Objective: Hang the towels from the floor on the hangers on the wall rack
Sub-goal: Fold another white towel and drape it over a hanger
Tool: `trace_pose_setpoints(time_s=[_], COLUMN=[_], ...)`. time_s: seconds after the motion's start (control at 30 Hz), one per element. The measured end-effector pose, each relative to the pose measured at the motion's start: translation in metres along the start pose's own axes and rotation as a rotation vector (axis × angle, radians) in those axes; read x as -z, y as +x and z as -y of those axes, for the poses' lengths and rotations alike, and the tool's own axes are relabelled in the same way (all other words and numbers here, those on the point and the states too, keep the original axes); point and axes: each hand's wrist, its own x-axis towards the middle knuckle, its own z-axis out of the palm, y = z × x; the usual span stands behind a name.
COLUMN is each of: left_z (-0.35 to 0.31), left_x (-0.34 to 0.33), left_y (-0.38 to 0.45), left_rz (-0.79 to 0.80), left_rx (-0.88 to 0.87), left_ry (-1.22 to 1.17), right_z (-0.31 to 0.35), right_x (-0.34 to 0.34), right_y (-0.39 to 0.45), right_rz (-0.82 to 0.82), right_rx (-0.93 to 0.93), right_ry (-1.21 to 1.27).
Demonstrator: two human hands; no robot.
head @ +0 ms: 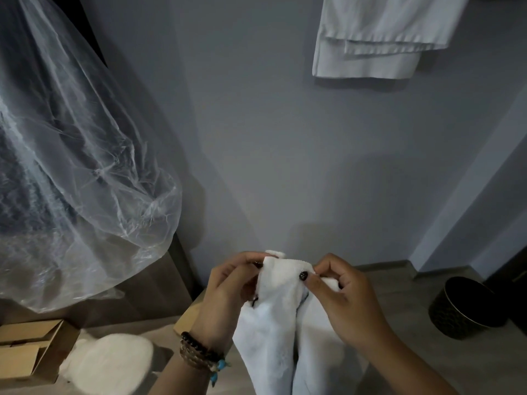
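Observation:
I hold a white fluffy towel up in front of me, low in the view. My left hand pinches its top edge on the left. At the right side of that edge my right hand pinches it between thumb and fingers. The towel hangs down in two folds between my wrists. Another white towel lies heaped on the floor at the lower left. White cloth hangs against the grey wall at the top right; its hanger and the rack are out of view.
A large clear plastic cover over hanging clothes fills the left side. An open cardboard box sits on the floor at the lower left. A dark round bin stands by the right wall.

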Motion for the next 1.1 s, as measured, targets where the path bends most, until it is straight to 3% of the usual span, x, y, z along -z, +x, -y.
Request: trace_pose_setpoints(time_s=[0.1,0.23,0.6,0.73,0.9,1.03,1.1], left_z=[0.004,0.018,0.03,0.024,0.006,-0.018,-0.028], left_x=[-0.006,-0.008,0.035,0.003,-0.018,-0.008,-0.007], left_y=[0.0,0.015,0.082,0.087,0.086,0.08,0.076], left_rz=[0.011,-0.141,-0.49,-0.346,-0.152,-0.045,0.008], left_rx=[-0.127,-0.232,-0.077,-0.118,-0.154,-0.151,-0.146], left_ry=[0.295,0.598,0.413,0.442,0.36,0.289,0.244], right_z=[-0.004,-0.01,-0.009,0.003,0.012,0.012,0.01], right_x=[0.001,0.005,0.045,0.039,0.035,0.04,0.042], right_y=[0.001,0.005,0.014,0.022,0.027,0.031,0.035], right_rz=[0.003,-0.031,-0.068,-0.015,0.237,0.15,0.118], right_rx=[-0.034,-0.137,-0.413,-0.382,-0.174,0.169,0.241], right_ry=[-0.032,-0.06,0.053,0.098,-0.178,-0.399,-0.391])
